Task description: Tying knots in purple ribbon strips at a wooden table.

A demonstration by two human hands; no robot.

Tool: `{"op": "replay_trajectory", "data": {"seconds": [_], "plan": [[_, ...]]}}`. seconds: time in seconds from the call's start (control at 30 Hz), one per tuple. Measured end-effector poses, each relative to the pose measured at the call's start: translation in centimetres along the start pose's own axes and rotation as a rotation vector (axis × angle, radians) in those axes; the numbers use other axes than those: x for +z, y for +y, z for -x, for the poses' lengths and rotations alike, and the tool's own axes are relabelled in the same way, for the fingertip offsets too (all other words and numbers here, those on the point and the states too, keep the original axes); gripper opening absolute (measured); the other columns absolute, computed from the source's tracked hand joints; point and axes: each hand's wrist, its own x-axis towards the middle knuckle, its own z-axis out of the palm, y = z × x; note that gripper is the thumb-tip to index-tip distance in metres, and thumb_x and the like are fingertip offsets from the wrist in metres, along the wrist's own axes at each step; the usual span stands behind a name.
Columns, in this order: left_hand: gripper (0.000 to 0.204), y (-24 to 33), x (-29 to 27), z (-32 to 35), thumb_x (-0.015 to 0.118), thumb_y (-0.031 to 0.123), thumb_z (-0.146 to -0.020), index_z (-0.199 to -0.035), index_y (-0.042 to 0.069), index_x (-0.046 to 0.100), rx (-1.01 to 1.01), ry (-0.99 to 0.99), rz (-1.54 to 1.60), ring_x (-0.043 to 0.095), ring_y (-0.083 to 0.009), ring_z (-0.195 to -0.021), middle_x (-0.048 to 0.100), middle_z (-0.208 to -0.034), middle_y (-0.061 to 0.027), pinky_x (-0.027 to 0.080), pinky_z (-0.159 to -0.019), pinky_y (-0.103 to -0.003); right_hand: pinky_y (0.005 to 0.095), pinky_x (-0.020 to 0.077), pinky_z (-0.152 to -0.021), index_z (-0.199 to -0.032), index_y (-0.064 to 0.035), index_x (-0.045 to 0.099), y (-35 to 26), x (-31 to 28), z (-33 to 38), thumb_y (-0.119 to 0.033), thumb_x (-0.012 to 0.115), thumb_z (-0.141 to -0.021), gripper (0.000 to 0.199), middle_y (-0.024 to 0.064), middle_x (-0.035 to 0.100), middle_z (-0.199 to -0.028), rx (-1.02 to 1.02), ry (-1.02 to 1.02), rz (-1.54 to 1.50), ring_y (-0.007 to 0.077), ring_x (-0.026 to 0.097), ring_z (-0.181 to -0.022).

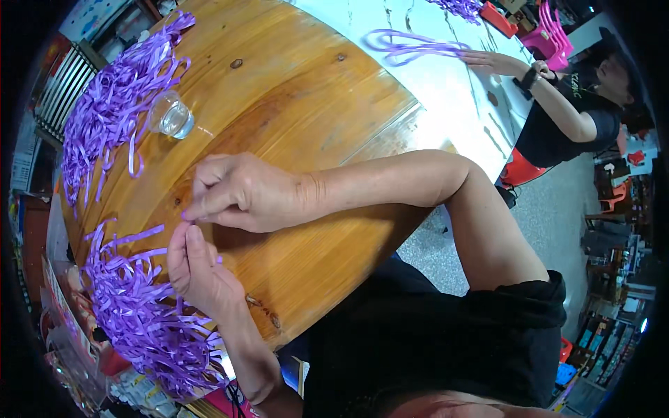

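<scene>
Over the wooden table [300, 104], my two hands meet fingertip to fingertip. My right hand [240, 191] is closed, its thumb and forefinger pinching a bit of purple ribbon [186, 216]. Just below it, my left hand [202, 268] pinches at the same ribbon with curled fingers; a scrap of purple also peeks out beside its thumb. Most of the ribbon is hidden by the fingers. Left of my left hand lies a loose heap of cut purple ribbons [132, 299], spilling over the table's edge.
A second purple ribbon heap [115, 115] lies at the far left, beside a clear cup [174, 120] of liquid. Across a white marbled table [446, 90], a person in black [571, 115] handles looped purple ribbon [411, 47], blurred by motion. Pink stools [548, 38] stand behind.
</scene>
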Motion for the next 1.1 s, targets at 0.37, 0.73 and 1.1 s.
{"op": "replay_trajectory", "data": {"seconds": [0.37,0.73,1.1], "plan": [[0.016,-0.8,0.8,-0.2,0.066,-0.003,-0.078,-0.094,-0.003,0.064,-0.039,0.02,0.021,0.054,-0.0052,-0.074,0.062,-0.084,-0.001,0.044,-0.069,-0.017,0.0329,0.0482,-0.062,-0.086,-0.0028,0.063,-0.5,-1.0,-0.4,0.0,0.069,-0.067,0.02,0.0078,0.059,-0.076,-0.29,-0.057,0.412,0.0245,0.058,-0.072],[0.014,0.5,-0.1,0.1,0.066,0.001,-0.079,-0.093,0.0,0.063,-0.138,-0.142,0.322,0.049,-0.0033,-0.065,0.063,-0.084,-0.0024,0.032,-0.052,-0.017,0.0238,0.0469,-0.083,-0.106,-0.0014,0.062,-1.5,-1.2,-1.1,-0.003,0.06,-0.085,0.022,0.0029,0.065,-0.092,0.501,-0.269,-0.377,0.0098,0.059,-0.09],[0.012,0.6,-0.5,-0.1,0.064,0.003,-0.08,-0.092,0.0,0.063,-0.321,-0.133,0.39,0.037,-0.0031,-0.052,0.062,-0.08,-0.0026,0.026,-0.046,-0.019,0.0263,0.0478,-0.075,-0.1,-0.0003,0.065,-1.6,-1.1,-1.0,0.001,0.061,-0.08,0.02,0.0069,0.063,-0.09,0.07,-0.266,0.121,0.0157,0.06,-0.082]]}}
